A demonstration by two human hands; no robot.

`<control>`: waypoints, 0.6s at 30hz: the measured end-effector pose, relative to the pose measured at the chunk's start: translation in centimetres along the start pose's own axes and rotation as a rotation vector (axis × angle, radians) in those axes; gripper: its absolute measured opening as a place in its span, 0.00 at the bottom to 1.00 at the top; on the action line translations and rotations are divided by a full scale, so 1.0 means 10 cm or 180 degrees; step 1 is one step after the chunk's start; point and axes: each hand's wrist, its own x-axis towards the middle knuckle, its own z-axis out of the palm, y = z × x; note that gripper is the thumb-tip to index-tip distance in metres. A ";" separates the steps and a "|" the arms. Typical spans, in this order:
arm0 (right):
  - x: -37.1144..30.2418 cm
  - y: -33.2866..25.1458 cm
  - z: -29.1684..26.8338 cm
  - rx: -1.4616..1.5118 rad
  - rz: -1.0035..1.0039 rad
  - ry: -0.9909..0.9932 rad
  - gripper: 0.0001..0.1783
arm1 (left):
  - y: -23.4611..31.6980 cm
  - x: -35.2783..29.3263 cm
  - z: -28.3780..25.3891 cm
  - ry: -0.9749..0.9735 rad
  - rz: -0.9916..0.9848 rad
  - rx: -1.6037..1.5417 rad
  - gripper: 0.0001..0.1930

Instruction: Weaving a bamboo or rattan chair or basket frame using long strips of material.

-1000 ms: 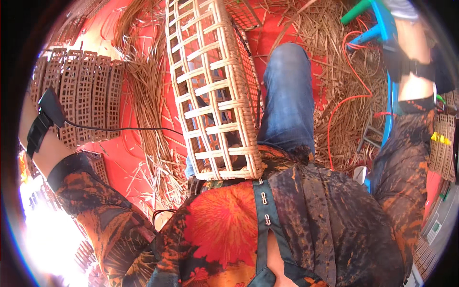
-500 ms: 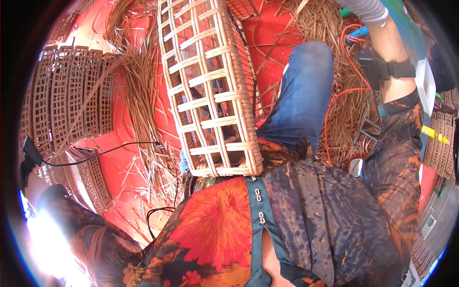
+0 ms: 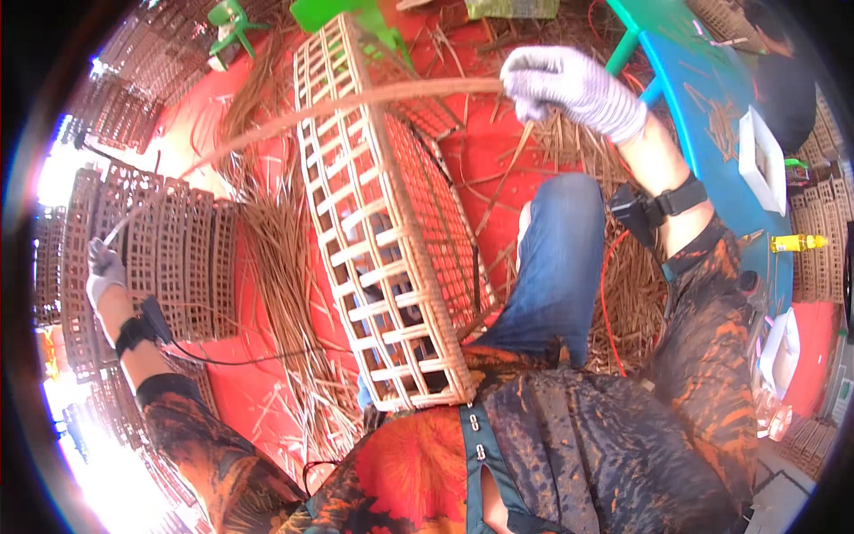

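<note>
A long, bent rattan strip [image 3: 338, 107] stretches across the upper part of the view. My right hand [image 3: 569, 84], in a white knit glove, grips its right end at the top centre. My left hand [image 3: 104, 267], also gloved, grips its thin left end far out at the left. Below the strip an open-weave rattan basket frame [image 3: 382, 249] leans against my lap and my blue-jeaned knee [image 3: 560, 258]. Both wrists wear black straps.
Stacks of woven lattice panels [image 3: 182, 267] stand at the left. Loose rattan strands [image 3: 285, 267] cover the red floor. A blue table [image 3: 712, 98] with a white tray is at the right, and green plastic stools [image 3: 347, 13] are at the top. A yellow bottle [image 3: 799, 242] lies at the far right.
Both arms have spread wide apart and upward. The long rattan strip is now drawn taut between the two hands over the basket frame; the view has tilted up.
</note>
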 end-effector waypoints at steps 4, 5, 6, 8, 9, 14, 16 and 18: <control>-0.02 0.04 0.08 -0.0031 0.0166 0.0060 0.11 | -0.83 -0.22 -0.87 -0.0504 0.0008 0.1073 0.18; -0.01 0.02 0.13 -0.0033 0.0155 0.0031 0.11 | -0.74 -0.36 -0.87 0.0359 0.0541 0.1470 0.19; -0.05 -0.02 0.08 -0.0034 0.0113 0.0045 0.11 | -0.78 -0.36 -0.72 0.0448 0.0372 0.1228 0.18; -0.10 0.06 -0.02 -0.0113 0.0199 0.0020 0.11 | -1.06 -0.56 -0.66 0.0379 0.0324 0.1066 0.22; -0.08 0.11 -0.04 -0.0253 0.0280 0.0121 0.12 | -1.09 -0.79 -0.70 0.0419 0.0420 0.1079 0.22; -0.55 0.85 -0.86 -0.0379 0.0899 0.1016 0.11 | -2.33 -1.18 -0.72 0.0020 0.2569 0.7068 0.15; -0.48 1.17 -0.85 -0.0007 0.0802 0.1239 0.11 | -1.17 -1.46 -0.43 0.0027 0.2805 0.7249 0.16; -0.50 1.05 -0.80 0.0099 0.0773 0.1216 0.11 | -1.52 -1.46 -0.65 -0.0320 0.2557 0.6987 0.17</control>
